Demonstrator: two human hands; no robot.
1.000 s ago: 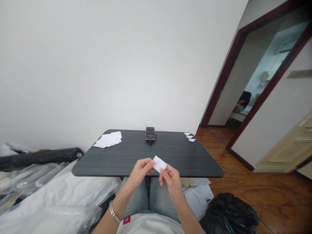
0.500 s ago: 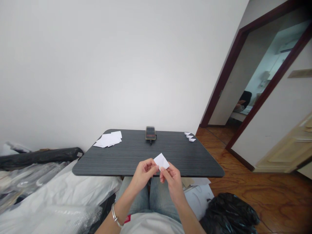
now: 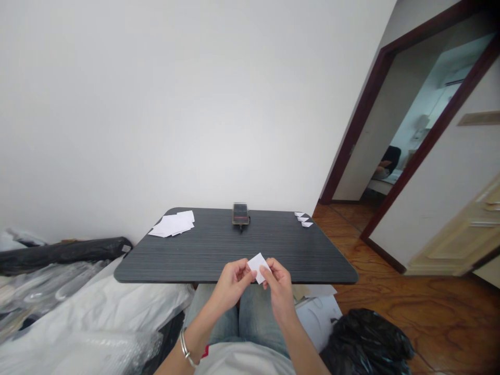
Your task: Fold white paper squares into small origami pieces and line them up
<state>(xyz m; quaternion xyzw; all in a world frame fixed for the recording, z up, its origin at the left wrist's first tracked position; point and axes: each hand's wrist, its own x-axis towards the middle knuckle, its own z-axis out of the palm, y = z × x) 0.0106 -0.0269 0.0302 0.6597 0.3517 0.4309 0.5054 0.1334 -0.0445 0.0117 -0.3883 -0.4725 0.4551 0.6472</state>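
Observation:
A small folded white paper (image 3: 258, 262) is held between both hands above the near edge of the dark table (image 3: 211, 245). My left hand (image 3: 233, 281) pinches its left side between thumb and fingers. On the right side, my right hand (image 3: 279, 284) grips the paper, with the thumb pressed on its front face. The paper stands on a corner like a diamond; its lower part is partly covered by the thumbs. Several white paper sheets (image 3: 172, 224) lie in a loose pile at the table's left. Three small folded paper pieces (image 3: 303, 219) sit in a row at the far right corner.
A small device with a dark screen (image 3: 240, 213) stands at the table's back, near the white wall (image 3: 234, 104). Plastic-wrapped goods (image 3: 97, 323) and a black roll (image 3: 66, 253) lie at left. A black plastic bag (image 3: 367, 341) rests on the wooden floor at right, below a doorway.
Both hands still hold the folded paper, which has dropped slightly toward me and turned a little. The right thumb has moved higher on its face.

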